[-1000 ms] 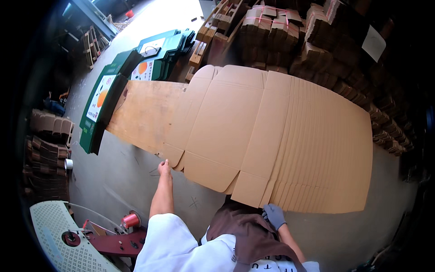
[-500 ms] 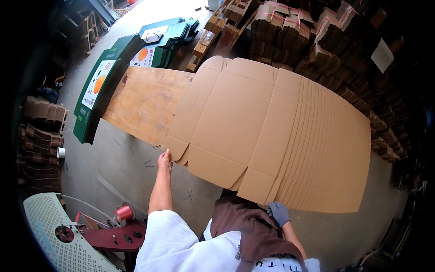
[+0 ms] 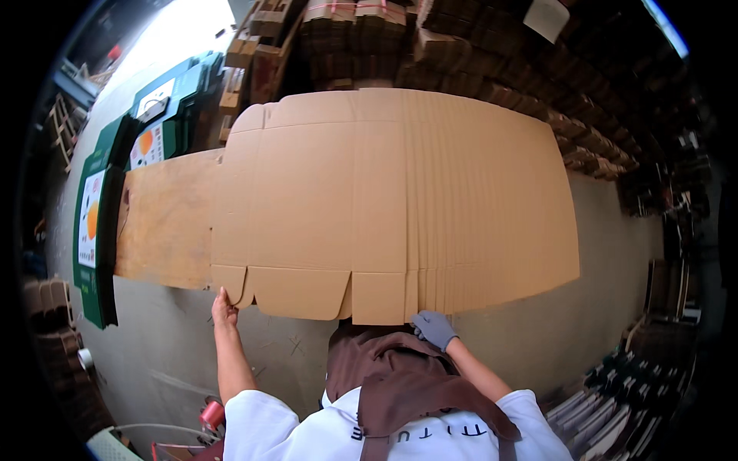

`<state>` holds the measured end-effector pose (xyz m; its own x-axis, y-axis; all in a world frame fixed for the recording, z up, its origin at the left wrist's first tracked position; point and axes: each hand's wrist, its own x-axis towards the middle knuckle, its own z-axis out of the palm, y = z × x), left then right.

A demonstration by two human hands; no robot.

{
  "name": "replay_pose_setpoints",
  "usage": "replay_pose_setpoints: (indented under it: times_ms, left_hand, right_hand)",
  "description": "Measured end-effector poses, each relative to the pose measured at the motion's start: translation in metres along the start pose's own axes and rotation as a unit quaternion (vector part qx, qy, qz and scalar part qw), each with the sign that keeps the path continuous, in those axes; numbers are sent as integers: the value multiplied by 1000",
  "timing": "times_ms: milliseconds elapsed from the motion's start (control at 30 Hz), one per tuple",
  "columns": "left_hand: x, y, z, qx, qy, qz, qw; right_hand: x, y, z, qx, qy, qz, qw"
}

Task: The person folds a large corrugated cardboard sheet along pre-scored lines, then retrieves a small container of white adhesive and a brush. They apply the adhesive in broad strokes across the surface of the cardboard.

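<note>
A fanned stack of brown cardboard box blanks [image 3: 307, 192] lies flat before me, its sheets overlapping in narrow steps toward the right. My left hand [image 3: 224, 309], bare, is closed on the near left corner flap of the top blank, thumb at the edge and the other fingers mostly hidden. On the near edge, right of the middle, my right hand [image 3: 436, 330] in a grey glove has its fingers curled at the blanks' rim. Beneath the blanks' left end shows a wooden board [image 3: 165, 219].
Green printed cartons [image 3: 91, 223] stand stacked at the board's left end, with more green cartons [image 3: 165, 104] behind. Wooden pallets [image 3: 254, 58] and bundled brown cardboard [image 3: 357, 34] stand at the back. A red spool [image 3: 211, 415] is at lower left, and stacked flat pieces [image 3: 607, 407] at lower right.
My view has turned to the right, so the scene has shifted left and levelled. Both hands stay at the same edge of the blanks, and the fan looks much the same.
</note>
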<state>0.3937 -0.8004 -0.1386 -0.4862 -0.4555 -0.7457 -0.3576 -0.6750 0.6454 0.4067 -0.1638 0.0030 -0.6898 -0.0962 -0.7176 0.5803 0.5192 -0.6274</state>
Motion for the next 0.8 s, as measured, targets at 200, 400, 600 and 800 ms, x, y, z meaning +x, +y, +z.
replay_pose_setpoints:
  times_ms: [200,400,600,800]
  left_hand:
    - [-13,-2,37,17,12,3,1000]
    - [-4,10,15,33,0,-10,999]
    - [-4,-1,19,32,-17,-15,999]
    - [-11,-6,31,34,4,-24,999]
  right_hand:
    - [1,19,5,-42,29,-8,999]
    - [0,12,16,-43,57,3,997]
    - [-3,4,13,-59,83,31,994]
    - [-3,-1,8,-52,80,66,993]
